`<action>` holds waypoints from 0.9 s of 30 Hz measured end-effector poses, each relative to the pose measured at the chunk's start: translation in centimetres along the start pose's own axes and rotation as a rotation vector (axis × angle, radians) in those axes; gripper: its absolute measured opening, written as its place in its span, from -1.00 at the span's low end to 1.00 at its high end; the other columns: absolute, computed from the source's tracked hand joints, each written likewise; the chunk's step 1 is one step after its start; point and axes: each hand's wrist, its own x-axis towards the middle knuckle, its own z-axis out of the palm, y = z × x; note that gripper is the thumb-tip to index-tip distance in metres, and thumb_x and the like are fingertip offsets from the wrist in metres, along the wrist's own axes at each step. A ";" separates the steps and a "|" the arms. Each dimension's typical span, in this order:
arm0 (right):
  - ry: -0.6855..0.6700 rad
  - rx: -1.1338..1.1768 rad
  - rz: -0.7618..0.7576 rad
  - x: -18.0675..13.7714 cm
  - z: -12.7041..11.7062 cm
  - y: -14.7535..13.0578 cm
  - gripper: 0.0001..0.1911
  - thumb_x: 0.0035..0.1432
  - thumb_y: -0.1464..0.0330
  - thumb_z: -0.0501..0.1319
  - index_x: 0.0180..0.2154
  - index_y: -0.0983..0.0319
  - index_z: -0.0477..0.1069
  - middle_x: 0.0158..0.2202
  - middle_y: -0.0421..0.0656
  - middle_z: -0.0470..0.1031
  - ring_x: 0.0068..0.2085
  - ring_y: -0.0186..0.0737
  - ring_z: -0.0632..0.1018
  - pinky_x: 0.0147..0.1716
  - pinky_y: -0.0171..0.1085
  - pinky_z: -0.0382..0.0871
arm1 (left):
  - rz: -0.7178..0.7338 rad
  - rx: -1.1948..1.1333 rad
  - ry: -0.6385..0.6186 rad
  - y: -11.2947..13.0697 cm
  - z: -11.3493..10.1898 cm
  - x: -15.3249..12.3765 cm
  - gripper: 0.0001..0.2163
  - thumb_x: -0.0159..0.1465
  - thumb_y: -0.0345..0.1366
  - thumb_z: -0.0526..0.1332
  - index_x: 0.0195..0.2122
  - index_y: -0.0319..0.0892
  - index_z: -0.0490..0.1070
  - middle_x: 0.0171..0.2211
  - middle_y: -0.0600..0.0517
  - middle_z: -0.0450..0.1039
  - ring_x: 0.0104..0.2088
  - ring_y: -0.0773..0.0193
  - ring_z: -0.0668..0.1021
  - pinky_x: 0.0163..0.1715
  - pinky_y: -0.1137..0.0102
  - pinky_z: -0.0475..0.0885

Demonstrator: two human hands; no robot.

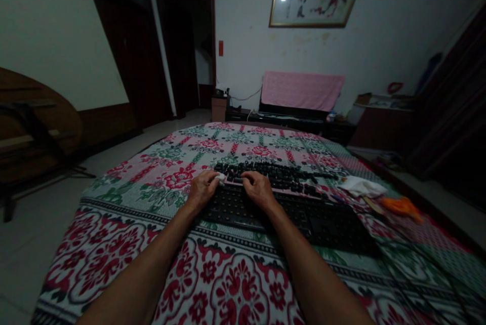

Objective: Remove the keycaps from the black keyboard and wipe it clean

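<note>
A black keyboard [235, 209] with its keycaps off lies on the patterned bedspread, its bare key posts showing. Just behind it, many loose black keycaps [273, 170] are spread out. My left hand [202, 191] is closed at the keyboard's far left edge and pinches a small white cloth [220, 178]. Close by on the right, my right hand [258, 189] is closed with thumb and finger pinched at a small dark piece that looks like a keycap, partly hidden by the fingers.
Right of the keycaps lie a crumpled white cloth [363, 186] and an orange cloth [401, 208]. A dark cable [417, 249] runs over the bedspread [212, 150] at the right. Beyond the bed stands a low cabinet with a pink towel [301, 90] above it.
</note>
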 end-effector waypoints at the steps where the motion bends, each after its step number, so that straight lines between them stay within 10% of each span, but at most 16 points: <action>1: -0.020 -0.070 -0.028 -0.2 -0.3 0.3 -0.78 0.06 0.44 0.08 -0.32 0.23 0.50 -0.31 -0.14 0.52 -0.27 -0.26 0.49 -0.19 -0.30 0.31 | -0.032 0.005 0.000 -0.2 0.0 0.0 -0.81 0.18 -0.31 0.09 -0.27 -0.17 0.48 -0.24 -0.01 0.50 -0.18 0.23 0.50 -0.11 0.35 0.37; 14: -0.098 -0.285 -0.233 -2.7 -0.2 1.6 -0.81 0.07 0.48 0.09 -0.31 0.26 0.47 -0.27 -0.08 0.41 -0.21 -0.22 0.40 -0.14 -0.24 0.25 | 0.165 0.267 -0.212 -1.1 0.9 0.0 -0.80 0.16 -0.45 0.07 -0.29 -0.16 0.48 -0.29 -0.05 0.45 -0.21 0.21 0.45 -0.13 0.31 0.36; 27: -0.086 -0.265 -0.221 -2.7 0.0 2.1 -0.81 0.06 0.48 0.10 -0.31 0.25 0.48 -0.27 -0.09 0.42 -0.21 -0.22 0.40 -0.13 -0.25 0.25 | 0.187 0.269 -0.142 -1.0 0.9 -0.1 -0.77 0.14 -0.46 0.06 -0.23 -0.18 0.45 -0.25 -0.07 0.45 -0.19 0.21 0.45 -0.13 0.31 0.36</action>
